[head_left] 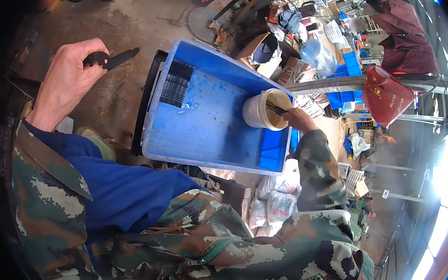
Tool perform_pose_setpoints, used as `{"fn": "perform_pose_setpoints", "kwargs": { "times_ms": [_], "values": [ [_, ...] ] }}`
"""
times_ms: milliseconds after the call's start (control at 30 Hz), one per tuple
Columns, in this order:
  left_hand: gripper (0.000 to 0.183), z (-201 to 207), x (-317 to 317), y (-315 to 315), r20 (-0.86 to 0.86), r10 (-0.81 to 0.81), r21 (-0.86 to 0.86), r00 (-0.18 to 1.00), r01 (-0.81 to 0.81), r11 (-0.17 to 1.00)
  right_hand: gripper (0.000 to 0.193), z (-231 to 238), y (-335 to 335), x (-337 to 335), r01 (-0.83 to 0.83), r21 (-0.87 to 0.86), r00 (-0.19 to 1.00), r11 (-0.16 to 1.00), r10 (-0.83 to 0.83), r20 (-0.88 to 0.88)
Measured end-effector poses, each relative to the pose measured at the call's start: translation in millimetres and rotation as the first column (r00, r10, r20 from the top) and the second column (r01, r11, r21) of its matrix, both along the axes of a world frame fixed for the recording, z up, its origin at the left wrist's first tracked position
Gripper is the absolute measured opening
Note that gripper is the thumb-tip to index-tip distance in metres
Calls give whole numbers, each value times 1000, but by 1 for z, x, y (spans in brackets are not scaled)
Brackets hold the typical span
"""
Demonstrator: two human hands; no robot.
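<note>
A dark knife [118, 60] with a riveted handle is gripped in my left hand [69, 73], out to the left of a blue plastic crate [202, 136]. My right hand [302, 119] is at the rim of an off-white bucket [256, 112], its fingers closed around a dark thin piece [275, 107] that reaches into the bucket's mouth. The bucket is inside the crate at its right end. At the crate's left end lies a neat stack of dark thin strips [177, 83]. What is deep in the bucket is hard to make out.
White printed plastic bags [279, 201] sit below the crate's right corner. Beyond the crate are an open cardboard box [259, 53], a large clear bluish water bottle [318, 58] and a metal pole [330, 85] with a red pennant [386, 95]. A concrete floor [120, 22] spreads at upper left.
</note>
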State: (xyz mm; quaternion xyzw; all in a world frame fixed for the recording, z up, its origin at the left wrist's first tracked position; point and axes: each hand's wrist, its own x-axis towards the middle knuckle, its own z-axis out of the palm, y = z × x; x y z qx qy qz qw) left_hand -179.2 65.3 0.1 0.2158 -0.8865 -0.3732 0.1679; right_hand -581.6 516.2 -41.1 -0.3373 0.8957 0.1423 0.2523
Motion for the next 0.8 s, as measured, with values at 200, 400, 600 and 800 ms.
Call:
{"fn": "perform_pose_setpoints", "kwargs": {
  "times_ms": [200,400,600,800],
  "values": [
    [11,-2,-32,10,-101,-124,11,987,126,992,32,12,60,50,414,-339,893,845,-448,-27],
    [12,6,-7,7,-94,-93,-89,991,85,992,34,-46,56,67,704,-598,685,382,-587,431],
    [9,0,-12,3,-115,-46,-40,992,42,998,34,-48,66,67,812,-563,521,154,-627,580],
    [9,3,-3,-1,-37,-16,-26,999,15,1000,32,-50,16,98,781,-620,593,71,-396,701]
  ]
}}
